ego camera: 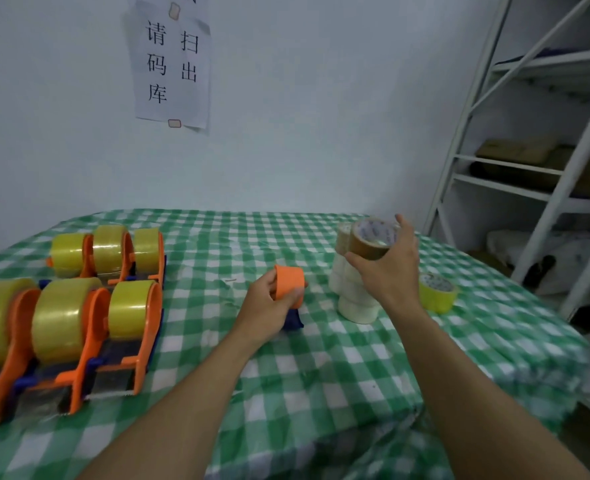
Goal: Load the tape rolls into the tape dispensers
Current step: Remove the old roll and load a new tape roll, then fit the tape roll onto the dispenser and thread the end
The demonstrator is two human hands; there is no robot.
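Note:
My left hand [269, 306] grips an orange tape dispenser [289, 280] with no roll on its hub, held just above the table at the middle. Its dark blue base shows below my fingers. My right hand [389, 268] holds a brown tape roll [369, 239] lifted over a cluster of whitish tape rolls [354, 299]. A yellow tape roll [437, 292] lies flat on the cloth just right of my right wrist. Several orange dispensers loaded with yellow tape [79, 306] stand in two rows at the left.
The table wears a green and white checked cloth [321, 368]; its right edge drops off near a white metal shelf rack [529, 168]. A paper notice [172, 64] hangs on the wall behind.

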